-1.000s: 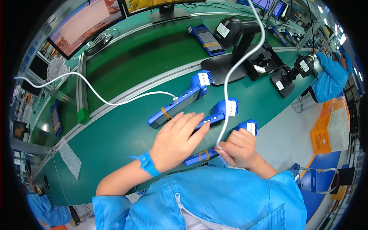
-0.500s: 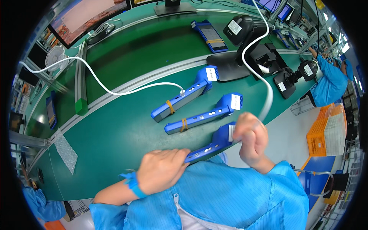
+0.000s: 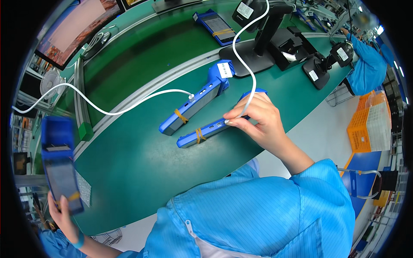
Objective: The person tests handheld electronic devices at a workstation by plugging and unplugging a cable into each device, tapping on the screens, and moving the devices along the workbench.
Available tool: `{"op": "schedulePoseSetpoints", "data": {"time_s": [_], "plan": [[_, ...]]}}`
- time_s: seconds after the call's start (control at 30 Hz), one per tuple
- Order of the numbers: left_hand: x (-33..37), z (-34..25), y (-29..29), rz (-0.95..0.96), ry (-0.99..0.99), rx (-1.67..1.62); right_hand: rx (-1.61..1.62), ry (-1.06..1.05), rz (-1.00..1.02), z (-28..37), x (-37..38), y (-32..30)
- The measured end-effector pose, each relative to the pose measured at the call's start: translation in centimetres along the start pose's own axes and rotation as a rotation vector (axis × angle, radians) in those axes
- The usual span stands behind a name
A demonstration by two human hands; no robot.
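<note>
My left hand (image 3: 63, 220) is at the far left, gripping the lower end of a blue handheld scanner terminal (image 3: 61, 170) with a dark screen and a yellowish rubber band. The terminal is raised, its scanner head upward. Near the centre, my right hand (image 3: 263, 118) pinches the plug end of a white cable (image 3: 246, 64) against the side of a second blue terminal (image 3: 191, 140), banded and lying on its edge. I cannot tell whether the plug is seated; fingers cover that terminal's head. Behind it, a third banded terminal (image 3: 198, 99) has another white cable (image 3: 101, 112) plugged into its side.
A black stand scanner (image 3: 258, 51) stands at the back beside a black tray (image 3: 292, 53); a smaller one (image 3: 318, 69) is to the right. Another terminal (image 3: 217, 26) lies beyond the metal rail (image 3: 142, 77). Bubble wrap (image 3: 84, 189) lies left. A co-worker (image 3: 365, 64) is far right.
My left hand has carried its terminal from the near table edge to the far left. My right hand has brought the cable plug to the middle terminal's side. The view has shifted slightly.
</note>
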State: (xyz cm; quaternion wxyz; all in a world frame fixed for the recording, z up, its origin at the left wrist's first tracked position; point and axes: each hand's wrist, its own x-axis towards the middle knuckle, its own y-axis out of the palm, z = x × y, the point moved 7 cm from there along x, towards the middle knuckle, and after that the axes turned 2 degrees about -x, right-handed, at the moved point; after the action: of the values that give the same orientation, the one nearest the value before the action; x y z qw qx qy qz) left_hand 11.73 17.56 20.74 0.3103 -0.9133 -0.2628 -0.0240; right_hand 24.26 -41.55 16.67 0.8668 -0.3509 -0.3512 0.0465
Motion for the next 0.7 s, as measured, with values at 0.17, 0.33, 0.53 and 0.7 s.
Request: {"op": "schedulePoseSetpoints", "data": {"time_s": [0.17, 0.33, 0.53, 0.7], "plan": [[15.4, 13.1, -2.0, -0.049, -0.156, -0.282, 0.046, -0.005, 0.037, 0.8, 0.6, 1.4], [26.7, 20.4, 0.7, -0.045, -0.425, -0.574, -0.118, -0.052, 0.069, 1.0, 1.0, 0.9], [34.4, 26.0, 5.7, -0.067, -0.556, -0.654, -0.100, -0.017, 0.084, 0.9, 1.1, 1.1], [35.6, 30.0, 7.8, -0.207, -0.634, -0.453, 0.156, 0.123, 0.174, -0.9, 0.8, 1.8]]}}
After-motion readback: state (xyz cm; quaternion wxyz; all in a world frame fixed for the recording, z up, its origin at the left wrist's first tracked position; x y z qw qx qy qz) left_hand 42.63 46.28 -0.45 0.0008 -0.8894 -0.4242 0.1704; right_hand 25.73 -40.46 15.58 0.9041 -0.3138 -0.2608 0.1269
